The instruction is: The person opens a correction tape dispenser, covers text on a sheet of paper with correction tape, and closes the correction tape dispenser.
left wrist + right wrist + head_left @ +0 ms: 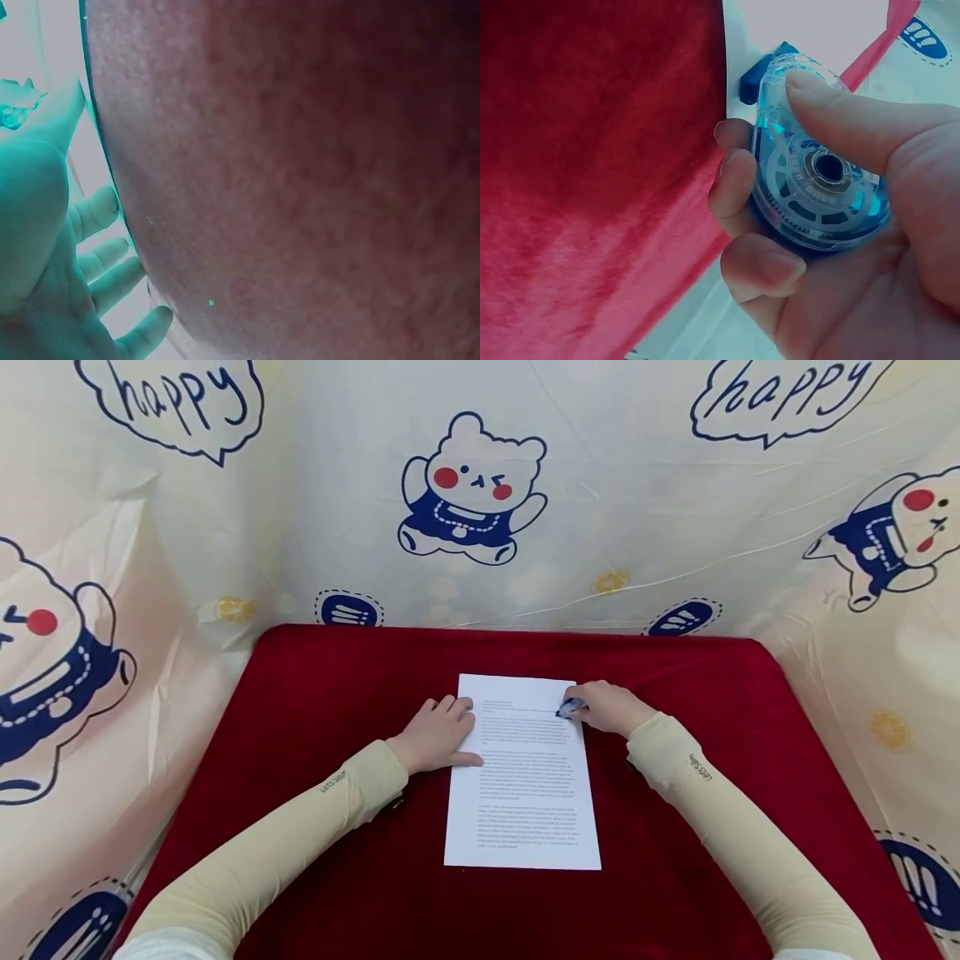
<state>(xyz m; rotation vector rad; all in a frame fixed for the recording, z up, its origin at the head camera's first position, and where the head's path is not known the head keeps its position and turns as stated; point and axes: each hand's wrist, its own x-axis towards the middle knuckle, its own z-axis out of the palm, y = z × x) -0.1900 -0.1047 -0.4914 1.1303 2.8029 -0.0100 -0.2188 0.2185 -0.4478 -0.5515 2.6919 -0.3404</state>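
Currently, the right hand (611, 706) grips a rounded clear-blue plastic dispenser (799, 184), tip leftward, far right on white paper (525, 777) (left hand (435, 734) spread opposite).

The table (337, 693) had a red top. Beyond its far edge hung a pale curtain (337, 510) printed with a winking bear (468, 531), "happy" bubbles (176, 402) above both far corners, orange slices (611, 581) and blue ovals (348, 609). More bears (93, 664) flanked the left and right edges.

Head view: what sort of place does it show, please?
Probably a screened-off tabletop workspace: pale cartoon-print sheeting hangs behind and on both sides of a red-covered table, on which a printed page lies.
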